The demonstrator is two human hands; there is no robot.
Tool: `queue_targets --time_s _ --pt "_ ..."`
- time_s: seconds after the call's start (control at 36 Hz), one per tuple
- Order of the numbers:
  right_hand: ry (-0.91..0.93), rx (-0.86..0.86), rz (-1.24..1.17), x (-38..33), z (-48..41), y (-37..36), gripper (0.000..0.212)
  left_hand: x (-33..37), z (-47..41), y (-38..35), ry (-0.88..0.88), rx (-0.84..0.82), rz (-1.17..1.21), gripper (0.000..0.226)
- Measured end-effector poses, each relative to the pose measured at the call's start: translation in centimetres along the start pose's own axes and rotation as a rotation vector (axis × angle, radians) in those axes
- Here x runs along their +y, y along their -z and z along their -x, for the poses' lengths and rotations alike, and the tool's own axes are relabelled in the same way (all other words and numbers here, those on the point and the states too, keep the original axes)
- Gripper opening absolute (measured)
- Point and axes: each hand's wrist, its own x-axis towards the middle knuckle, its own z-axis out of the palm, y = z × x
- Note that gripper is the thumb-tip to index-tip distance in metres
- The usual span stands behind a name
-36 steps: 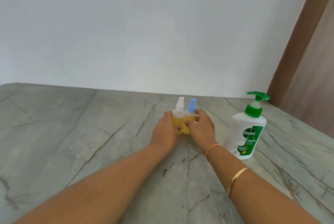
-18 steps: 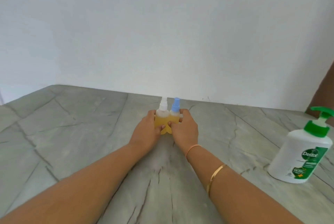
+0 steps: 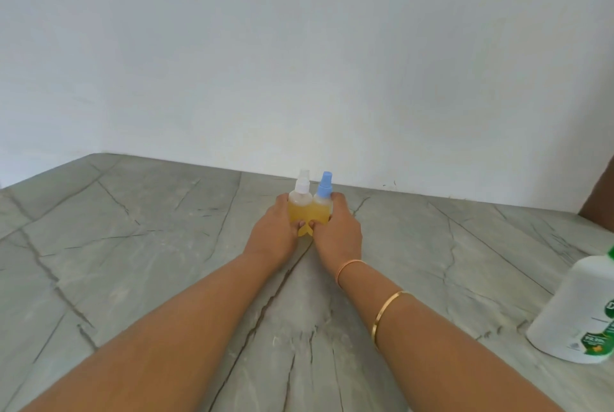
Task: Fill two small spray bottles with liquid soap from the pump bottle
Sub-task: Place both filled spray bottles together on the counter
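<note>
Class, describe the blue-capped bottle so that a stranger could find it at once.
Look to the far middle of the grey table, near the white wall. Two hands hold two small bottles of yellow liquid side by side. The blue-capped bottle stands right; its neighbour has a white cap.

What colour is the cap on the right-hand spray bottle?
Light blue cap, seen in the head view; the bottle beside it has a white cap.
</note>
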Motion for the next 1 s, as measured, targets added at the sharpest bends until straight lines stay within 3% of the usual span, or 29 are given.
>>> queue_targets --time_s 0.5,0.64,0.69,0.83,1.0 --pt "-0.044 0.014 -0.060 0.7 -4.1 -2.1 0.037 -1.0 -3.6 -1.2 0.056 -0.018 0.011 0.041" --pt "-0.110 -0.039 -0.136 0.1 -3.2 -1.4 0.081 -1.0 -3.3 -1.3 0.064 -0.089 -0.032 0.063" --pt "-0.150 -0.036 -0.183 0.0 -2.8 -1.1 0.089 -0.8 -2.9 -1.1 0.101 -0.115 -0.045 0.074" --pt "-0.194 -0.084 -0.185 0.1 -1.6 0.2 0.086 -0.2 -1.4 -0.7 0.094 -0.103 -0.031 0.081" --pt "-0.130 -0.141 -0.132 -0.2 1.3 2.9 0.068 2.1 2.2 -0.8 0.037 -0.054 0.002 0.090"
